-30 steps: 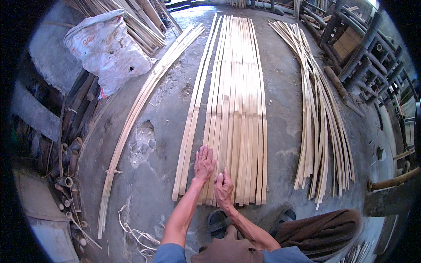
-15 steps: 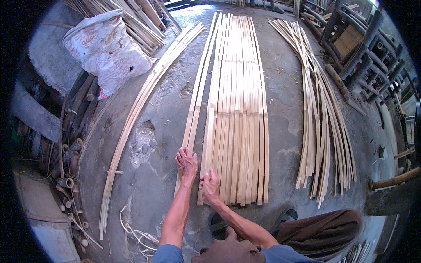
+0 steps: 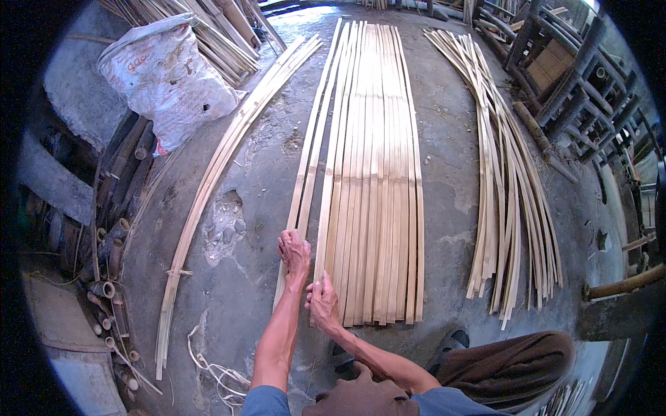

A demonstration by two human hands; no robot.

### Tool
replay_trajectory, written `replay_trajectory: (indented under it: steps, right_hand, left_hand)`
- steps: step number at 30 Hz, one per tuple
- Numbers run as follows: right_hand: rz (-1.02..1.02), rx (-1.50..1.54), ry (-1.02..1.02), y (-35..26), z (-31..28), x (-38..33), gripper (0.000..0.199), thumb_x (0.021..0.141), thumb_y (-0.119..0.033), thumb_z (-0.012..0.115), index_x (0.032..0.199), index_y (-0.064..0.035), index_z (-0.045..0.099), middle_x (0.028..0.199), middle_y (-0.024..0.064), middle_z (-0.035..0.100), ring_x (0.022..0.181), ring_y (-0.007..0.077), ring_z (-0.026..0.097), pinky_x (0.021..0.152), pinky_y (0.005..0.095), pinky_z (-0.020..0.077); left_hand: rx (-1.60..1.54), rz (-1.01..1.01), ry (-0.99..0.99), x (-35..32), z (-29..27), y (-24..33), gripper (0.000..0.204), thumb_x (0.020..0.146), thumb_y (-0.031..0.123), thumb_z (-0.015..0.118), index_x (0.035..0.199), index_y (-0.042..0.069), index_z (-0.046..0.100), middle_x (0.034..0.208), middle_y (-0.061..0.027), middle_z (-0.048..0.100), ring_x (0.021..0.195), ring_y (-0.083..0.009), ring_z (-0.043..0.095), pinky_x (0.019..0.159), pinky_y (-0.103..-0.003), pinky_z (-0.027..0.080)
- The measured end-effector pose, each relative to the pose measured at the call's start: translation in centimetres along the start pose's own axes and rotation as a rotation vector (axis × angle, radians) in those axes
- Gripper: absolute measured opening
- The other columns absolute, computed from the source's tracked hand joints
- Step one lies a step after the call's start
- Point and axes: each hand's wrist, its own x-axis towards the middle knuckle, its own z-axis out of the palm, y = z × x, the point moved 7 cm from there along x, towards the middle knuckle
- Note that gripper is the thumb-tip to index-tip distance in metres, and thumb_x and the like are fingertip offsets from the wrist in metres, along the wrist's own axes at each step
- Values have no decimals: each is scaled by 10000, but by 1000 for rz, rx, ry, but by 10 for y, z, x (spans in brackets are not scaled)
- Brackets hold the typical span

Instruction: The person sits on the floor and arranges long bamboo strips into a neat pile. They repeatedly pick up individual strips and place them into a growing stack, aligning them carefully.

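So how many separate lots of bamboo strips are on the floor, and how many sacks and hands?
Flat mat of strips: 1
Loose pair by the left hand: 1
Curved bundle: 1
Fanned pile: 1
White sack: 1
Hands, left hand and right hand: 2
Total: 7

One package: woven plastic sack — white-grey, bulging, roughly pillow-shaped, with faint red printing on its side and a few small holes. It lies on the floor at upper left, against a heap of bamboo poles. No signs, labels or screens.
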Motion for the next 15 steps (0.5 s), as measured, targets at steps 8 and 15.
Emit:
replay_trajectory:
  steps: [8,15]
  right_hand:
    - [-153,-117,136,-40,-46,-6,507,1061,-194,406,1510,18,307,782,9,559,626,54,493,521,224,453]
    - [-234,-308,210,-34,-106,14,507,1052,-181,411,1506,25,319,750,5,547,583,63,477,513,234,445]
  left_hand:
    - [-197,-61,-94,0,5,4,522,961,263,558,1417,44,431,1148,-242,628,1016,-423,642,803,-542,535]
    - [-144,-34,-179,-18,23,17,517,982,285,549,1435,59,442,1083,-198,631,889,-395,678,715,-500,564]
